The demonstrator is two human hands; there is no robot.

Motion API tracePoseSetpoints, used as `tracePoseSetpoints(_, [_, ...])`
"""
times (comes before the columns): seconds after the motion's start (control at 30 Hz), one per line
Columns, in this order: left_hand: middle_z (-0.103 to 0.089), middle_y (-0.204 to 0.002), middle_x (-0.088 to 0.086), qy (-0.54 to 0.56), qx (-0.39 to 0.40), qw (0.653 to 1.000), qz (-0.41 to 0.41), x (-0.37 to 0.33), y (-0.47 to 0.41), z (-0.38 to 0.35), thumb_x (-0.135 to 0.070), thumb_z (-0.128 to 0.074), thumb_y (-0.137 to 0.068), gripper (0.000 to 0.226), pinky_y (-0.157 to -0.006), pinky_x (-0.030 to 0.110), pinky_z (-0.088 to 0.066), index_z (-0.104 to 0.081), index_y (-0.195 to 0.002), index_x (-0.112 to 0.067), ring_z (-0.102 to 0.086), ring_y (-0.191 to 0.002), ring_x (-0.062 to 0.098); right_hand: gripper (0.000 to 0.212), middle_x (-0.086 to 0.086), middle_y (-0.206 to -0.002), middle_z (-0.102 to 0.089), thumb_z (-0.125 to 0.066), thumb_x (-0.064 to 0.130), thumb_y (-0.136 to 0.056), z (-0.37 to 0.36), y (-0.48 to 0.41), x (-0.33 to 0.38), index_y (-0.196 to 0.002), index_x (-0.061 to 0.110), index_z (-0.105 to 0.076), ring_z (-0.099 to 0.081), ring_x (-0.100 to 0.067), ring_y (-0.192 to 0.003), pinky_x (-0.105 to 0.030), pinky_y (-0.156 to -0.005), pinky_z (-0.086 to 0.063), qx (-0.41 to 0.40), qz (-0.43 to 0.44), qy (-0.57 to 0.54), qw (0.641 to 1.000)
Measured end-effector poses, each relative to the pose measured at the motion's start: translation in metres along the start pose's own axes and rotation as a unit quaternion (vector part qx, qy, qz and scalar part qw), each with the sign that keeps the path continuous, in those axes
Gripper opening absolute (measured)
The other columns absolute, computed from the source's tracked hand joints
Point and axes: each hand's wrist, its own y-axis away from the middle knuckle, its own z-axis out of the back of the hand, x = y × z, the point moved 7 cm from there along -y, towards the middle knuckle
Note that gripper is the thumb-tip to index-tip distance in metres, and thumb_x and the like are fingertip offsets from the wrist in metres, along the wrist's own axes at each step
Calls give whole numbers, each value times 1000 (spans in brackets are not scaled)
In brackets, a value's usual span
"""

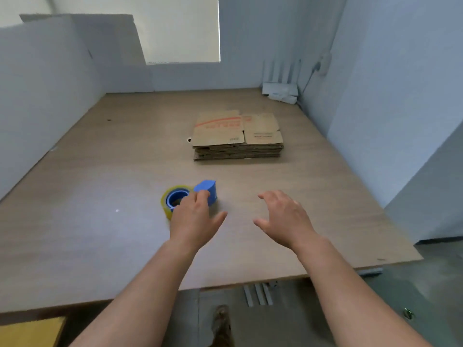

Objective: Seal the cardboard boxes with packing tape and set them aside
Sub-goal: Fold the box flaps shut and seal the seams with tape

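Observation:
A stack of several flattened cardboard boxes (238, 136) lies on the wooden table (100, 196), past the middle. Nearer to me sits a blue tape dispenser (206, 190) with a yellowish roll of packing tape (166, 205). My left hand (194, 219) reaches over the dispenser, its fingers touching the blue body and hiding part of the roll; whether they grip it is unclear. My right hand (285, 216) hovers to the right of the dispenser with its fingers spread and holds nothing.
White panels wall the table on the left, back and right. A white device with a cable (280, 92) sits in the back right corner. The table's front edge runs just below my forearms, with floor beneath and a yellow object (30, 331) at bottom left.

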Motion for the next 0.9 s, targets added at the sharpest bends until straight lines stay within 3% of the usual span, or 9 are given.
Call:
tracePoseSetpoints(0.17, [-40,-143,5,31,13,999,6,15,-120,0,-50,-54,-91,65,-102,33,-33,-34,-143,-15,-38,-130,23,57,-2,-140,-41,-54,40,-91,7,-109,-18,-141,22,-35,-39,-21,-129,-35,-104,-31,19,-34,9,999])
tracePoseSetpoints(0.37, [-35,-146,9,44,24,998,28,35,-237,-16,-48,-58,-89,80,-104,37,-35,-20,-150,-13,-34,-134,26,63,-3,-142,-36,-55,38,-90,-3,-215,-44,-145,21,-30,-34,-21,-131,-35,-104,-31,27,-64,13,998])
tracePoseSetpoints(0.53, [-31,-148,8,58,37,996,59,52,-303,-46,-46,-62,-87,86,-103,40,-34,-14,-151,-16,-32,-133,28,83,-10,-158,-8,-55,51,-89,-15,-282,-91,-152,22,-9,-15,-29,-143,-41,-114,-21,50,-117,34,991])
tracePoseSetpoints(0.67, [-33,-144,9,39,49,994,93,68,-339,-72,-48,-64,-84,91,-102,41,-35,-12,-151,-15,-36,-129,30,100,-17,-159,8,-57,61,-84,-22,-327,-134,-152,21,3,-8,-36,-145,-44,-117,-12,49,-180,54,981])
tracePoseSetpoints(0.77, [-37,-140,8,32,80,989,122,78,-353,-93,-50,-65,-82,93,-99,42,-38,-13,-150,-14,-39,-127,32,108,-20,-158,3,-60,67,-78,-35,-347,-160,-152,18,4,-12,-37,-144,-45,-116,-15,70,-215,52,973])
tracePoseSetpoints(0.9, [-40,-138,13,47,75,987,136,79,-358,-104,-46,-69,-79,77,-97,42,-39,-31,-137,-12,-39,-125,33,106,-17,-151,-22,-60,68,-76,-48,-355,-165,-150,17,-4,-25,-35,-137,-45,-113,-22,64,-206,67,974])
